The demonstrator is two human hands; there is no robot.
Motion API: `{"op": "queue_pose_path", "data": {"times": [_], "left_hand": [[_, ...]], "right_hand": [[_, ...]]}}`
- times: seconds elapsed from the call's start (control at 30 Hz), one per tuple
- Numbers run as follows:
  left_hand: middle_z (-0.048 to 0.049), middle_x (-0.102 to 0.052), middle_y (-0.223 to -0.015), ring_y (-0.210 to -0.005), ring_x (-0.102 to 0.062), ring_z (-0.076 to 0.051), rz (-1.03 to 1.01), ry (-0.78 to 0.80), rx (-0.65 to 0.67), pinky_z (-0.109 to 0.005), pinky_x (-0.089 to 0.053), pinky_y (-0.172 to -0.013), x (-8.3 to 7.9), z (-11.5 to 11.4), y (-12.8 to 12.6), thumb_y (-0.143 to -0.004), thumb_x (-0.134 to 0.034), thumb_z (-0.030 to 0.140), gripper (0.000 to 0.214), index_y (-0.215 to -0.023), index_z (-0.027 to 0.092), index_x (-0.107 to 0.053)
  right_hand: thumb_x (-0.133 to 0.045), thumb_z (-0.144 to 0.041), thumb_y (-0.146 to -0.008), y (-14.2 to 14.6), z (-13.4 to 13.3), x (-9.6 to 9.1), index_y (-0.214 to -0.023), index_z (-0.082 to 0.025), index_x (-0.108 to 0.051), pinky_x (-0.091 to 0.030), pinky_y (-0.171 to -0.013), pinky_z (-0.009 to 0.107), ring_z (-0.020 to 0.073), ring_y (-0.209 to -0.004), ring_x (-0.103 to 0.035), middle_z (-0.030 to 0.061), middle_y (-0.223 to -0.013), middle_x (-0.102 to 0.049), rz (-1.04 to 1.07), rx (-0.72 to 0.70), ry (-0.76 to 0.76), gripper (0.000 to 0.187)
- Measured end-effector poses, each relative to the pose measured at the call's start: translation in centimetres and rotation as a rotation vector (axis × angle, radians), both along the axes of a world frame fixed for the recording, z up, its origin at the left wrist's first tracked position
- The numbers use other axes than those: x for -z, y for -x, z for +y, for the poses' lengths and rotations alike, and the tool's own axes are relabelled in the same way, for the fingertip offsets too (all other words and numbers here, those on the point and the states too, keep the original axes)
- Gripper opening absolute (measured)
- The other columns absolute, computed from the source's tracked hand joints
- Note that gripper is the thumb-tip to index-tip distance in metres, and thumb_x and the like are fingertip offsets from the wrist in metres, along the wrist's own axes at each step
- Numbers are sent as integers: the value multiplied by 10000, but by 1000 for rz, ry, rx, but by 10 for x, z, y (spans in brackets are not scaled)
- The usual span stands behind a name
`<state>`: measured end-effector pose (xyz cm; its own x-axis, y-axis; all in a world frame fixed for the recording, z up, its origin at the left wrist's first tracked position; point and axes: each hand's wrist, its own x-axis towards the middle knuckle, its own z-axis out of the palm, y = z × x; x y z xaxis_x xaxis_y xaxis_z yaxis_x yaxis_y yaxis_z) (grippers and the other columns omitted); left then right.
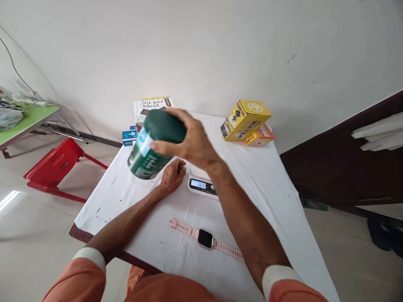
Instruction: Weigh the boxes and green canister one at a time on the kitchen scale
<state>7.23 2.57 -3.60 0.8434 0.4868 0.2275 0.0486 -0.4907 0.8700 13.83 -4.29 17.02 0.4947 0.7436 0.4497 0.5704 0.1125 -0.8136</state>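
Observation:
My right hand (pixel 197 140) grips a dark green canister (pixel 154 161) near its top, thumb on one side and fingers over the other. The canister is tilted and held up over the left part of the table. Below and beside it, my left hand (pixel 172 175) rests on the cloth with its fingers curled in; nothing shows in them. A white digital scale (pixel 197 191) lies between my forearms, its display apparently reading 364. My right wrist and forearm cover part of the scale. Nearer to me lies a pink-strapped smartwatch (pixel 205 239), one strap end running under my right forearm.
A yellow box (pixel 245 119) stands at the back right, with an orange box (pixel 260 136) beside it. At the back left are a white "Super Meal" box (pixel 141 110) and a blue box (pixel 129 137). A red chair (pixel 56 163) stands left of the white-covered table (pixel 267 218).

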Motion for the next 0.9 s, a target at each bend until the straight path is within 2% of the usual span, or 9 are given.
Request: {"op": "queue_pose_path", "data": {"times": [0.07,0.17,0.27,0.37,0.47,0.67,0.9], "left_hand": [[-62,-714,-913,-879,-664,-215,9,-14,-14,-373,-543,-843,-3,1,1,-919,-582,243,160,-1065,211,-640],[-82,-727,-927,-938,-666,-250,54,-52,-38,-394,-536,-860,-10,1,1,-901,-594,249,114,-999,221,-646],[-47,-697,-844,-792,-645,-210,89,-46,18,-345,-516,-765,-17,0,2,-917,-559,250,98,-972,214,-633],[-29,-685,-853,-732,-622,-175,70,-5,37,-312,-493,-724,-24,-1,4,-913,-543,229,151,-1032,208,-633],[-30,-686,-866,-731,-617,-174,75,12,24,-309,-485,-712,-28,-2,5,-904,-549,224,156,-1034,211,-635],[-27,-692,-869,-746,-628,-176,77,20,22,-314,-496,-735,-30,-2,6,-906,-556,224,147,-1029,210,-636],[-24,-684,-864,-738,-620,-169,78,17,34,-309,-497,-726,-27,0,4,-910,-552,240,159,-1047,205,-624]], "right_hand": [[-869,-727,-641,-19,-24,-13,-1253,-256,-683,-576,-1043,533,327,-1207,-658,55,-1242,-697,2,65,-9,795],[-881,-702,-646,-47,-60,-20,-1138,-252,-720,-580,-1016,532,323,-1162,-670,30,-1111,-708,-41,191,5,685],[-917,-631,-631,-68,-91,-13,-1063,-247,-733,-577,-996,554,336,-1130,-669,36,-1074,-703,-91,331,54,606],[-941,-599,-593,-83,-109,3,-1110,-231,-723,-547,-1021,605,361,-1140,-655,64,-1134,-700,-136,462,131,671],[-951,-619,-547,-90,-115,20,-1172,-210,-699,-494,-1079,643,384,-1186,-628,96,-1215,-686,-194,547,192,789],[-965,-592,-537,-90,-112,39,-1252,-190,-658,-462,-1131,616,396,-1241,-587,147,-1279,-650,-233,590,257,876],[-935,-651,-585,-89,-111,53,-1383,-190,-590,-405,-1189,608,404,-1336,-523,163,-1362,-602,-296,518,252,984]]}}
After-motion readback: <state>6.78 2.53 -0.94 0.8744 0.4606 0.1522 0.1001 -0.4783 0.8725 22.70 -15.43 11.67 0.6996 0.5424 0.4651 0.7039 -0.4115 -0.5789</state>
